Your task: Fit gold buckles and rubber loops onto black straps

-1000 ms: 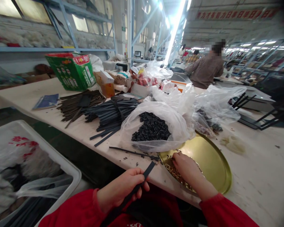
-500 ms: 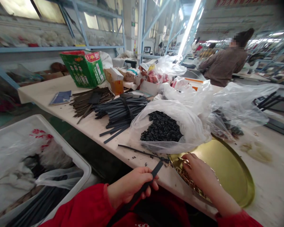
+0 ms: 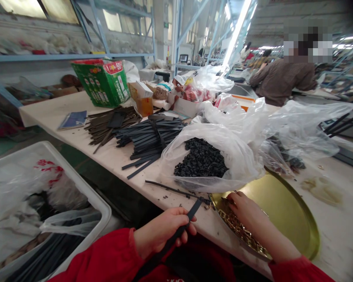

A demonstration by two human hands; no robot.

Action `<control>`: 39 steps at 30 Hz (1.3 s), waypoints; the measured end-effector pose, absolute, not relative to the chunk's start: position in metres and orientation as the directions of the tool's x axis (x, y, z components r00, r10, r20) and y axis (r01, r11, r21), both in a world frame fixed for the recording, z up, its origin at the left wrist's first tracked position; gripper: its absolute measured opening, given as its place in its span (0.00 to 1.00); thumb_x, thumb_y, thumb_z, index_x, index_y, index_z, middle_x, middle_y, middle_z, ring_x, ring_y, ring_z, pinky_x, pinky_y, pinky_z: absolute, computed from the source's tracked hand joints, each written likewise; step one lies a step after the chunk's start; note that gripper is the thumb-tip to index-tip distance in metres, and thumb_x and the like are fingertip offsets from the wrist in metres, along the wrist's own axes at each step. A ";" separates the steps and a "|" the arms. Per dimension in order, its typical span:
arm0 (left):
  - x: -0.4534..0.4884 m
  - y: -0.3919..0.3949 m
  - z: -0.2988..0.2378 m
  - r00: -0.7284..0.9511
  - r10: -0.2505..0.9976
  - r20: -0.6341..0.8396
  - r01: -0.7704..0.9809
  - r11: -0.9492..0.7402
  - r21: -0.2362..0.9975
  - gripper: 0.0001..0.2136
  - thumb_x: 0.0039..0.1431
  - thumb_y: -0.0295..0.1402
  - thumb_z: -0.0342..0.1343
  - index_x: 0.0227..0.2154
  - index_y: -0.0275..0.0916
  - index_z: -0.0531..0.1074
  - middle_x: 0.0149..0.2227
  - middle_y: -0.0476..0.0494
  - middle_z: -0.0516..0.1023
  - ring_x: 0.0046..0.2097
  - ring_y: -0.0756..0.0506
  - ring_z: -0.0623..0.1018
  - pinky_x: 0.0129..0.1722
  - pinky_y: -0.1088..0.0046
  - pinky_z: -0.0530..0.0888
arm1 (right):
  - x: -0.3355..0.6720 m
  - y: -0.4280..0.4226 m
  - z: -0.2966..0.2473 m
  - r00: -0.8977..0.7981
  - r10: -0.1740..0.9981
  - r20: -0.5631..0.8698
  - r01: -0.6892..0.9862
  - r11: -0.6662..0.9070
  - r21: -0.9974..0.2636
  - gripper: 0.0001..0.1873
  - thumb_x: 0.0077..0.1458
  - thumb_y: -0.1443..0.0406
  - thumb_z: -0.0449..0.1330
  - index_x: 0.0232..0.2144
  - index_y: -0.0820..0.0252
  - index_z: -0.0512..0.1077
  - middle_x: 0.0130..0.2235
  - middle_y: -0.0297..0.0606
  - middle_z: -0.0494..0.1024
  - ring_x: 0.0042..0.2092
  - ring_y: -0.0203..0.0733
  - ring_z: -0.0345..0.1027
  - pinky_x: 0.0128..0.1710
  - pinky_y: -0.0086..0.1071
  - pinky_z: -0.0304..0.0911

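My left hand (image 3: 167, 227) is closed around a flat black strap (image 3: 194, 210), whose short end sticks up past the thumb while the rest runs down towards my lap. At the near edge of a round gold-coloured tray (image 3: 294, 207), my right hand (image 3: 245, 209) is lowered with its fingers curled. Small gold metal buckles (image 3: 238, 229) lie heaped beneath and around it. Its fingertips are partly hidden, so what they pinch is unclear. Beyond both hands, an open clear plastic bag (image 3: 241, 156) holds a pile of small black loops (image 3: 201, 160).
Bundles of black strips (image 3: 150, 137) and brown strips (image 3: 106, 123) lie left of the bag, near a green carton (image 3: 101, 84). A thin black strip (image 3: 170, 187) lies by the table edge. A white bin (image 3: 106, 213) stands at lower left. Another person (image 3: 285, 80) is farther back.
My right hand has dipped slightly among the buckles, and more of them show beside it. The left hand keeps its hold on the strap. The view has shifted a little.
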State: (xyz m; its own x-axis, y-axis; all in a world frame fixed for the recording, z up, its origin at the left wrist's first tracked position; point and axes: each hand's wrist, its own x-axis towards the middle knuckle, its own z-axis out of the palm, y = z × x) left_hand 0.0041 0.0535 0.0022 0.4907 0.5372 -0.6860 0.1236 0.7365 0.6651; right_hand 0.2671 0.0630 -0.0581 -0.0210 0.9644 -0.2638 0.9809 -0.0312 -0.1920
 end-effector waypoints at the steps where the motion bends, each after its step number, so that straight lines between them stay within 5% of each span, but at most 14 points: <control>1: 0.004 0.053 0.002 0.495 0.540 -0.681 0.119 0.735 0.668 0.09 0.48 0.28 0.47 0.34 0.32 0.64 0.25 0.48 0.72 0.17 0.57 0.64 0.12 0.85 0.57 | 0.269 0.064 -0.057 -0.018 0.963 -0.269 0.980 -0.037 -0.197 0.09 0.53 0.70 0.49 0.36 0.64 0.68 0.39 0.47 0.70 0.39 0.46 0.67 0.36 0.33 0.56; 7: 0.003 0.050 0.004 0.493 0.537 -0.685 0.108 0.743 0.660 0.10 0.47 0.29 0.48 0.34 0.32 0.65 0.25 0.48 0.72 0.17 0.57 0.64 0.12 0.84 0.56 | 0.281 0.064 -0.051 -0.039 0.949 -0.314 0.971 -0.038 -0.236 0.10 0.51 0.69 0.52 0.37 0.64 0.68 0.40 0.47 0.70 0.40 0.46 0.66 0.38 0.33 0.55; 16: 0.001 0.040 0.010 0.507 0.557 -0.658 0.093 0.724 0.684 0.12 0.45 0.30 0.48 0.34 0.31 0.65 0.25 0.46 0.73 0.17 0.57 0.64 0.13 0.83 0.56 | 0.287 0.067 -0.058 -0.005 0.936 -0.352 0.956 -0.099 -0.275 0.07 0.46 0.69 0.54 0.32 0.62 0.67 0.30 0.41 0.73 0.33 0.44 0.66 0.30 0.31 0.51; 22: -0.004 0.032 0.013 0.520 0.561 -0.644 0.085 0.716 0.693 0.12 0.44 0.30 0.48 0.34 0.32 0.65 0.26 0.47 0.72 0.18 0.57 0.64 0.14 0.83 0.56 | 0.288 0.065 -0.055 0.001 0.965 -0.263 0.934 -0.094 -0.344 0.04 0.40 0.70 0.57 0.20 0.60 0.64 0.25 0.37 0.69 0.28 0.40 0.61 0.27 0.31 0.49; 26: -0.007 0.029 0.013 0.517 0.574 -0.636 0.118 0.687 0.717 0.13 0.45 0.32 0.49 0.35 0.31 0.66 0.27 0.46 0.72 0.18 0.57 0.64 0.14 0.83 0.56 | 0.277 0.052 -0.045 0.011 0.986 -0.164 0.891 -0.084 -0.446 0.05 0.48 0.65 0.53 0.22 0.58 0.63 0.25 0.35 0.69 0.29 0.40 0.61 0.29 0.31 0.52; 28: -0.006 0.028 0.015 0.521 0.587 -0.620 0.149 0.653 0.743 0.13 0.46 0.33 0.48 0.35 0.32 0.65 0.27 0.47 0.72 0.18 0.57 0.63 0.15 0.83 0.56 | 0.258 0.041 -0.038 0.013 0.988 -0.151 0.786 -0.103 -0.610 0.09 0.50 0.59 0.51 0.25 0.58 0.64 0.24 0.33 0.69 0.28 0.39 0.62 0.28 0.31 0.55; 31: -0.001 0.027 0.017 0.538 0.611 -0.581 0.172 0.595 0.785 0.11 0.49 0.35 0.46 0.34 0.34 0.64 0.25 0.50 0.70 0.17 0.58 0.60 0.15 0.82 0.55 | 0.216 0.023 -0.028 -0.012 0.978 -0.209 0.244 -0.200 -0.949 0.14 0.45 0.54 0.58 0.26 0.59 0.65 0.22 0.31 0.68 0.25 0.37 0.61 0.26 0.30 0.57; 35: 0.002 0.028 0.015 0.531 0.661 -0.530 0.234 0.486 0.842 0.10 0.55 0.38 0.43 0.32 0.36 0.62 0.22 0.54 0.65 0.16 0.57 0.56 0.14 0.80 0.52 | 0.166 0.008 -0.024 -0.002 0.942 -0.336 -0.191 -0.330 -0.924 0.20 0.38 0.52 0.66 0.29 0.61 0.70 0.26 0.33 0.73 0.26 0.33 0.62 0.29 0.29 0.60; 39: 0.000 0.032 0.005 0.502 0.730 -0.463 0.315 0.344 0.885 0.09 0.58 0.36 0.41 0.28 0.36 0.61 0.20 0.54 0.63 0.17 0.56 0.57 0.17 0.79 0.54 | 0.147 0.003 -0.033 0.023 0.899 -0.437 -0.406 -0.391 -0.826 0.21 0.39 0.54 0.66 0.34 0.60 0.72 0.30 0.34 0.74 0.30 0.34 0.64 0.35 0.30 0.62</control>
